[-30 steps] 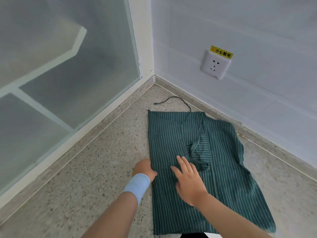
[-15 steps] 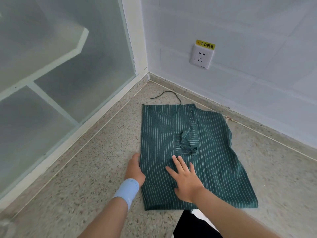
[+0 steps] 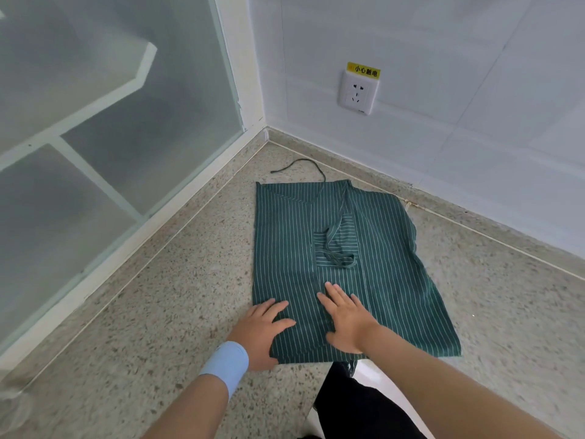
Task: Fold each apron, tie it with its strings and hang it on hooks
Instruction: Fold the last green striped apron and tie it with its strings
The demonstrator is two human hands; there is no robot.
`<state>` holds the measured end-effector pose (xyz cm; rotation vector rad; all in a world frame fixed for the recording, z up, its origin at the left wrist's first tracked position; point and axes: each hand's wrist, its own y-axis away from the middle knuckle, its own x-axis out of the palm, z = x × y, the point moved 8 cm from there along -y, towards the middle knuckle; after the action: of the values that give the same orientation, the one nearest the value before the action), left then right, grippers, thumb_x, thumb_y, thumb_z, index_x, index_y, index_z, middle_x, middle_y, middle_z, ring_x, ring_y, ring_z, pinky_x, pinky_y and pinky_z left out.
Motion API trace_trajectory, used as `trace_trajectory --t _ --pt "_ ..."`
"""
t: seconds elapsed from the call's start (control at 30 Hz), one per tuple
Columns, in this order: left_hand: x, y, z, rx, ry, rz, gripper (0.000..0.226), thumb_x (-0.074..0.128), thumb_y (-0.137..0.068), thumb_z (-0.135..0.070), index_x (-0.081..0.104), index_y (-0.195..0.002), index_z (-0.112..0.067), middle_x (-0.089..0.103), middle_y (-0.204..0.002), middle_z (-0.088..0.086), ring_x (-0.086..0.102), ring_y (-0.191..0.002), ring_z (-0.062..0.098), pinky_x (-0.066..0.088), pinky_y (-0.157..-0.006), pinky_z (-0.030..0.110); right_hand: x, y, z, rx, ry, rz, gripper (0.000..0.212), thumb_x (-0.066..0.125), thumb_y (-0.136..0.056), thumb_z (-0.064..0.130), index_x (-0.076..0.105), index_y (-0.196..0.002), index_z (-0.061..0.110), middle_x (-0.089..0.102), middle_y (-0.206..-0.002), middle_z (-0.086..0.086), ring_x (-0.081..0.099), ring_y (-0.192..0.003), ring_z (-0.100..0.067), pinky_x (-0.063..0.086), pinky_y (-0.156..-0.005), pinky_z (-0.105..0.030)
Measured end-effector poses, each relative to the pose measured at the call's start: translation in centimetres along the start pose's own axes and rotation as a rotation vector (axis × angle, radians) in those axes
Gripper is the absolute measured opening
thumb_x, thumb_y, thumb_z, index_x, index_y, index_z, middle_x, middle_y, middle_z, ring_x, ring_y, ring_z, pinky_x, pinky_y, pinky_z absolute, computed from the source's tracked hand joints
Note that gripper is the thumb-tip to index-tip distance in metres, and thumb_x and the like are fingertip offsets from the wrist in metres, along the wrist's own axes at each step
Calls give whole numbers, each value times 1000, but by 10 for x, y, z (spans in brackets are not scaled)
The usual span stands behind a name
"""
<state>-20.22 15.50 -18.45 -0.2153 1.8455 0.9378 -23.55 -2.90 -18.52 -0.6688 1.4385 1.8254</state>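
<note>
left hand (image 3: 259, 331) rests with straight fingers on the near left corner of the apron (image 3: 285, 242); right hand (image 3: 348, 318) presses flat just beside it, neither gripping. the apron lies on the floor (image 3: 158, 312), long axis running away from both hands, so the next fold probably starts at this near end.

Apron (image 3: 395, 264) near hem part-hidden, forearms (image 3: 190, 407) cut off

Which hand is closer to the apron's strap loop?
Right. The right hand lies on the apron just short of the strap loop; the left hand rests at the apron's left edge, farther off.
</note>
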Motion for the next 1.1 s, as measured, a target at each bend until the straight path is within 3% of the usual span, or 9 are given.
trace_trajectory --t 0.2,0.37,0.43,0.53,0.6,0.7,0.8,0.97,1.1 --pt "-11 9 -14 -36 0 10 43 53 -80 5 54 -115 -20 46 -124 0 40 -106 17 38 -83 29 -6 -5 6 23 -6 28 93 58 -93 34 -8 -159 32 -29 -163 -2 -22 -152 -21 -2 -125 -51" --pt "-8 23 6 -109 101 -3 19 52 -88 -15 68 -98 -20 49 -94 -8 40 -91 13 35 -81 26 -12 0 7 14 77 -25 84 53 -95 36 -1 -159 33 -24 -165 -8 -15 -153 -27 4 -125 -52" --pt "-5 27 6 -100 112 14 19 53 -88 -32 71 -94 -26 49 -93 -10 39 -91 11 35 -92 27 -16 5 10 7 145 -109 81 50 -96 38 -1 -159 32 -21 -165 -11 -12 -154 -31 9 -124 -54" --pt "-26 15 -5 -96 183 -146 25 46 -94 -36 68 -95 -25 52 -95 -9 43 -94 12 41 -85 29 -9 8 19 -42 178 -117 75 45 -97 39 2 -158 38 -21 -165 -10 -14 -153 -30 8 -123 -57" --pt "-40 0 -17 -97 187 -280 26 44 -100 -34 63 -114 -27 53 -118 -8 45 -115 16 43 -91 31 1 12 18 -49 168 -52 72 44 -98 41 6 -158 40 -20 -165 -9 -16 -153 -29 4 -123 -56" --pt "-25 -24 -31 -142 141 -129 55 46 -100 -45 28 -152 -39 4 -165 -2 5 -151 27 23 -119 49 1 23 3 -39 88 -89 66 46 -97 37 17 -157 40 -13 -167 -7 -9 -154 -27 7 -123 -54" --pt "5 -31 -46 -86 59 146 74 45 -95 -60 1 -154 -48 -30 -160 -6 -25 -149 24 -2 -121 57 -8 40 -36 105 -12 -223 60 46 -99 31 26 -155 34 0 -168 -7 1 -155 -27 14 -122 -54" --pt "-40 -45 -64 -145 84 -144 43 33 -102 -46 46 -142 -36 23 -159 -4 23 -145 21 21 -118 44 -1 71 -125 518 -221 -300 55 44 -102 28 26 -155 25 7 -167 -11 2 -154 -31 21 -119 -57" --pt "-75 -82 -103 -33 178 -214 39 44 -101 -26 47 -140 -27 37 -144 -5 36 -131 18 37 -108 37 2 87 -161 701 -346 -370 66 51 -100 34 18 -155 20 9 -164 -15 12 -151 -35 31 -114 -57"
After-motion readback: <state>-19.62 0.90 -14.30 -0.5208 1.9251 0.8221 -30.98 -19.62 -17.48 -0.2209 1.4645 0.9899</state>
